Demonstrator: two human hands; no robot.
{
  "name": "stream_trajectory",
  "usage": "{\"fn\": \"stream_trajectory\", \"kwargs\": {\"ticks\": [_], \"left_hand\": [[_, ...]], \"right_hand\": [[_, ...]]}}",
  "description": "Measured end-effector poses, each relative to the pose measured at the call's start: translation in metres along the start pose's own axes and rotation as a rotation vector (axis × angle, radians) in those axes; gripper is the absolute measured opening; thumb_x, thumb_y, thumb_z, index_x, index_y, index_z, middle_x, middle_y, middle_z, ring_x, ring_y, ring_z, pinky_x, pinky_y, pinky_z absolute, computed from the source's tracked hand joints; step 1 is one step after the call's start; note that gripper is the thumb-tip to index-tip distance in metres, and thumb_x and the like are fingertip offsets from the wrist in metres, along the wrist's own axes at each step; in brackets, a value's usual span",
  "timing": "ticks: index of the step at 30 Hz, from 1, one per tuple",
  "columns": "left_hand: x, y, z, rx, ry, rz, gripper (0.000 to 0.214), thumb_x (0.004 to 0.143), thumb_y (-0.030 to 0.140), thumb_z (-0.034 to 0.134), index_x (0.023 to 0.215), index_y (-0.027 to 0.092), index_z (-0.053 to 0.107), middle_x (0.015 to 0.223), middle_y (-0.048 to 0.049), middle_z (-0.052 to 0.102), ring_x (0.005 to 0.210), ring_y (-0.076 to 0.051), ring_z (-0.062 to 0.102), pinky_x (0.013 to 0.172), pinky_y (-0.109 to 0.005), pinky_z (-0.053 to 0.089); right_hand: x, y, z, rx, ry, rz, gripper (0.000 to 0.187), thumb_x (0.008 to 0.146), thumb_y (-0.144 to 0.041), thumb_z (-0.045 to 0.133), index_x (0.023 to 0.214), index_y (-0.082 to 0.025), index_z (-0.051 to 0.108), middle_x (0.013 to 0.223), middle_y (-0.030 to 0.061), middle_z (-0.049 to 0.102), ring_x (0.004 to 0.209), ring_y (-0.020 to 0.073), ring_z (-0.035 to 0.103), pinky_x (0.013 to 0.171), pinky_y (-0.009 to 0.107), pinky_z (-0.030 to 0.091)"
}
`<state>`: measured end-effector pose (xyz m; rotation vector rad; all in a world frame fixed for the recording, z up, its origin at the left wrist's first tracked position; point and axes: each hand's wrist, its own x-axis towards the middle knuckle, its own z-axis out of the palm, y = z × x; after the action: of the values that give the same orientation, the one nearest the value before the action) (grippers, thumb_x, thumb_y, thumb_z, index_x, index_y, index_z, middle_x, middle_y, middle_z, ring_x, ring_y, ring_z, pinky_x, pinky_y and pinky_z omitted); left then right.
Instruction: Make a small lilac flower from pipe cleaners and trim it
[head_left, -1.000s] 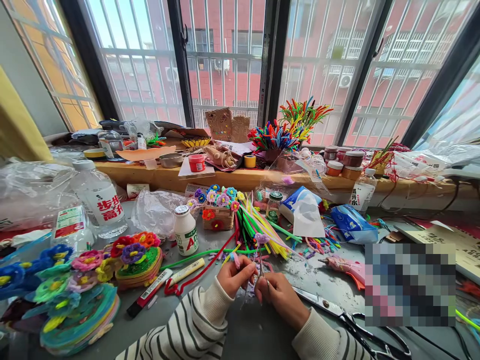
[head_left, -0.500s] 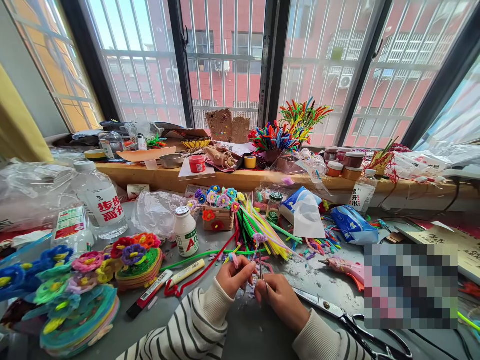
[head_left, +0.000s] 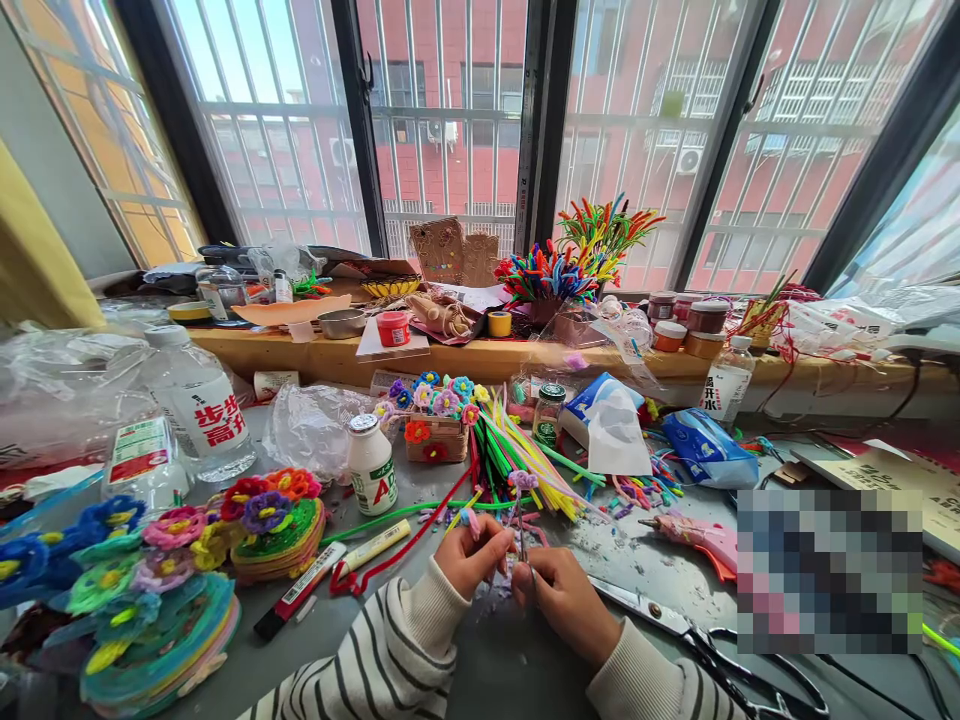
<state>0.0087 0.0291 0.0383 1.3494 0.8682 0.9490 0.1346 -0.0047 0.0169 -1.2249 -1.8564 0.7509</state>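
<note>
My left hand (head_left: 471,556) and my right hand (head_left: 561,600) meet low in the middle of the grey table (head_left: 517,670), fingers pinched together. Between them stands a thin stem topped by a small purple pipe-cleaner flower (head_left: 521,482). Both hands pinch the stem near its base. A short pink piece (head_left: 470,519) sticks up beside my left fingers. Just behind the hands lies a bundle of coloured pipe cleaners (head_left: 517,455). Striped sleeves cover both my forearms.
Scissors (head_left: 675,630) lie right of my right hand, a pink glue gun (head_left: 690,535) beyond. Stacks of flower coasters (head_left: 150,590) fill the left. A small white bottle (head_left: 371,463), a flower basket (head_left: 435,425), a tissue pack (head_left: 611,420) and water bottles (head_left: 199,400) stand behind.
The hands have stayed in place with only small finger shifts on the stem; the flower head leans very slightly differently. Nothing else has moved.
</note>
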Motion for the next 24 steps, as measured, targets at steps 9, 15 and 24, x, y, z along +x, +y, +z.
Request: {"fn": "stream_trajectory", "kwargs": {"ticks": [9,15,24], "left_hand": [[-0.0005,-0.0009,-0.0005,0.021,-0.016,-0.001,0.030,0.057,0.042,0.058,0.049,0.015,0.049,0.039,0.0056,0.042,0.034,-0.004,0.033,0.038,-0.020,0.025],[0.0009,-0.0023,-0.0012,0.026,0.003,-0.007,0.033,0.056,0.045,0.058,0.050,0.013,0.048,0.036,0.0067,0.041,0.032,-0.004,0.034,0.036,-0.019,0.025],[0.0029,-0.0053,-0.0039,0.018,0.019,0.025,0.033,0.058,0.045,0.055,0.052,0.013,0.049,0.037,0.0057,0.043,0.032,-0.004,0.035,0.035,-0.018,0.025]], "right_hand": [[0.0020,0.0026,-0.0006,0.013,0.032,0.002,0.062,0.074,-0.061,0.021,0.040,-0.015,0.046,0.041,-0.0016,0.041,0.041,0.0085,0.038,0.044,0.021,0.027],[0.0036,0.0063,0.0011,-0.027,0.049,0.027,0.057,0.073,-0.058,0.029,0.036,-0.015,0.039,0.038,-0.0028,0.037,0.040,0.0081,0.035,0.043,0.020,0.026],[0.0023,0.0073,0.0003,-0.029,0.052,0.043,0.064,0.073,-0.062,0.019,0.042,-0.014,0.049,0.041,-0.0012,0.042,0.041,0.0088,0.038,0.042,0.021,0.025]]}}
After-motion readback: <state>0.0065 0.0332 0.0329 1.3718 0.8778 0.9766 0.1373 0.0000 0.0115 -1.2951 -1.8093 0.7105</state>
